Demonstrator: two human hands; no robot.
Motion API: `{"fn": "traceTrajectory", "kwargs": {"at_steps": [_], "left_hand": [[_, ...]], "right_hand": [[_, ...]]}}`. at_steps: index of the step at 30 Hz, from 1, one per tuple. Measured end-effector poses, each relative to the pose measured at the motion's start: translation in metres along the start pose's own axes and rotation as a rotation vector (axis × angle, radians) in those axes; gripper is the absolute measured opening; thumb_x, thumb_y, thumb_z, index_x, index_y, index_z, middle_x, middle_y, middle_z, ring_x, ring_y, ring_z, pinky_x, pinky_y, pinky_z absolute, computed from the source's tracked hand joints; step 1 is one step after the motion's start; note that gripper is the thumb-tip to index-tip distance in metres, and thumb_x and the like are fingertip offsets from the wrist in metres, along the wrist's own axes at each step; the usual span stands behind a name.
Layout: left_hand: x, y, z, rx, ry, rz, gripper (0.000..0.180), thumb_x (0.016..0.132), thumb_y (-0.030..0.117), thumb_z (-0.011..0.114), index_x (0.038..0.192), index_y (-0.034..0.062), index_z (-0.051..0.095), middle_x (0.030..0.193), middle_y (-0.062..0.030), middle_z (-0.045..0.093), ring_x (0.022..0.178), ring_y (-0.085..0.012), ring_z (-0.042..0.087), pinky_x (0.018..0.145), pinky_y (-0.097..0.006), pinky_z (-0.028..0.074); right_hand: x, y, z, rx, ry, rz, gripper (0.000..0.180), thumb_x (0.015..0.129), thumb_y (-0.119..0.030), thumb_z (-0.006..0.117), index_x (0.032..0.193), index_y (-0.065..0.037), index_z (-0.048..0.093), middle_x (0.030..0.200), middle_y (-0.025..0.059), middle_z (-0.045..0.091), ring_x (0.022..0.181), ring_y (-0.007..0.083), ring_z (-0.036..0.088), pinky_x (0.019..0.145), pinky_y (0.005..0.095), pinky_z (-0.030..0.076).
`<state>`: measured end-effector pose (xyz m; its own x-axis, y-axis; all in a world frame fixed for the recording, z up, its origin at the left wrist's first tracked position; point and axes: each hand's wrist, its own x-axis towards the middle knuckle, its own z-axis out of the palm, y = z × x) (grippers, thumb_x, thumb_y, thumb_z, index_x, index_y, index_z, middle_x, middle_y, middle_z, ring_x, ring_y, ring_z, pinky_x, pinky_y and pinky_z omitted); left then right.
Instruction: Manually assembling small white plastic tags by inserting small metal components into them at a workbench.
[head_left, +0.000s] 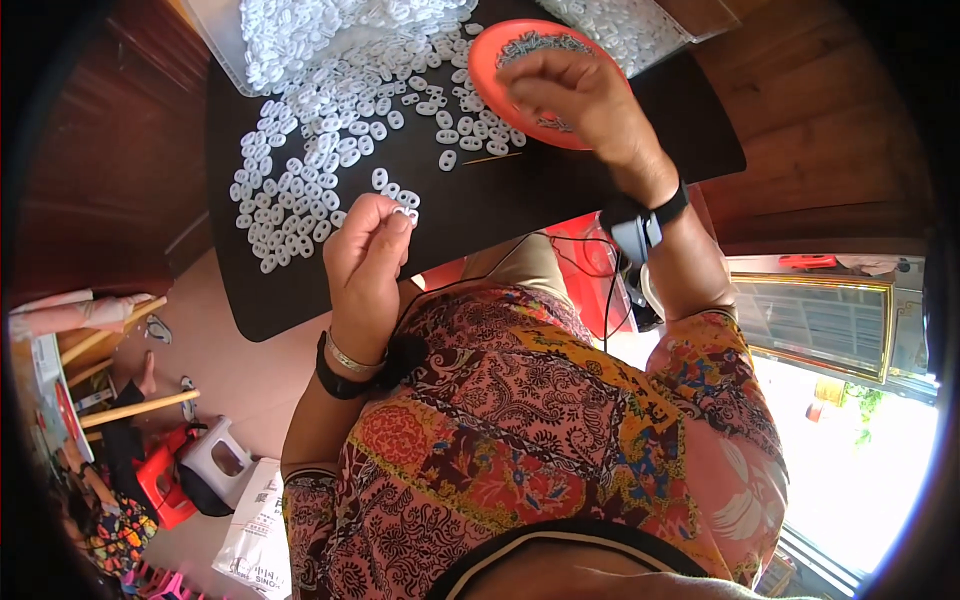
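My left hand (365, 255) is raised over the near edge of a black table (560, 180) and pinches a small white oval plastic piece (405, 212) between thumb and fingers. My right hand (575, 95) reaches into an orange dish (492, 55) that holds small grey metal parts (545, 42); its fingertips are bent down into them, and whether it holds any is hidden. Several white oval pieces (310, 170) lie spread across the table's left half. A thin stick (492, 158) lies beside the dish.
A clear plastic tray (240, 50) heaped with white pieces sits at the far left, another pile (625, 25) at the far right. A black band and device with cables sit on each wrist. Stools and a bag (260, 540) stand on the floor at left.
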<state>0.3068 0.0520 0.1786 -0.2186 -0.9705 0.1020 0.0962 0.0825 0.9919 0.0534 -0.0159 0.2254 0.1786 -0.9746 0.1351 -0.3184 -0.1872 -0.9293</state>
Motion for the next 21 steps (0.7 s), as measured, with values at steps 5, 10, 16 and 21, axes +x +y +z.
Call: {"fn": "traceTrajectory", "kwargs": {"at_steps": [5,10,16,21], "left_hand": [[-0.003,0.0,0.006,0.03,-0.003,0.025,0.018,0.092,0.013,0.052,0.078,0.0023,0.047,0.063,0.005,0.038,0.057,-0.0032,0.03,0.049,-0.021,0.024],[-0.006,0.002,0.006,0.077,0.026,0.064,0.019,0.092,0.012,0.052,0.078,0.0015,0.047,0.063,0.0045,0.038,0.058,-0.004,0.029,0.05,-0.022,0.024],[-0.009,0.002,0.006,0.105,0.027,0.077,0.018,0.092,0.011,0.052,0.078,0.0009,0.048,0.062,0.0034,0.038,0.058,-0.0042,0.03,0.05,-0.023,0.025],[-0.009,0.001,0.006,0.131,0.006,0.094,0.02,0.094,0.014,0.048,0.077,0.0043,0.048,0.062,0.0042,0.039,0.054,-0.0024,0.031,0.048,-0.02,0.024]], "right_hand": [[-0.023,-0.018,0.049,0.416,-0.245,0.071,0.01,0.089,-0.005,0.059,0.097,0.001,0.063,0.081,0.0028,0.064,0.069,0.0062,0.058,0.065,0.0191,0.049],[-0.027,-0.015,0.071,0.434,-0.325,0.117,0.014,0.088,-0.013,0.064,0.093,0.0,0.064,0.081,0.0011,0.063,0.069,0.0052,0.057,0.065,0.0193,0.049],[-0.027,-0.016,0.075,0.405,-0.359,0.095,0.015,0.088,-0.015,0.064,0.092,-0.001,0.065,0.081,0.0001,0.063,0.072,0.0058,0.056,0.067,0.0204,0.049],[-0.029,-0.015,0.078,0.366,-0.361,0.07,0.016,0.089,-0.016,0.064,0.092,0.0,0.065,0.08,-0.0004,0.063,0.072,0.0057,0.055,0.067,0.021,0.048]]}}
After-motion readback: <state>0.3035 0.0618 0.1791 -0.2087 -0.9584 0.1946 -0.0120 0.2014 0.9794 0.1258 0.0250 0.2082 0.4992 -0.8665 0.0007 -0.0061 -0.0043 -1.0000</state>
